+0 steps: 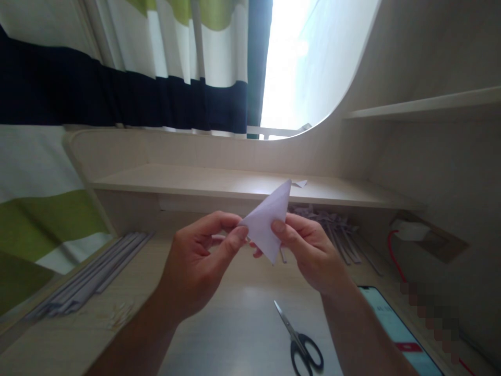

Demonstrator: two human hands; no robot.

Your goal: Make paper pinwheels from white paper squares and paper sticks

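Observation:
A folded piece of white paper [266, 222], roughly triangular, is held up above the desk between both hands. My left hand [207, 256] pinches its left corner between thumb and fingers. On the right edge, my right hand [307, 243] grips the paper with the thumb in front and the fingers behind. One point of the paper aims up to the right, another down. Below the hands, scissors [298, 342] with black handles lie on the desk, blades pointing away from me.
Rolled or folded paper strips [94, 271] lie at the left; several paper pieces with long stems [340, 235] lie back right. A phone [395, 329] rests at the right, near a plug [410, 230] with a red cable. A shelf [203, 180] crosses behind, bearing a paper scrap [300, 184].

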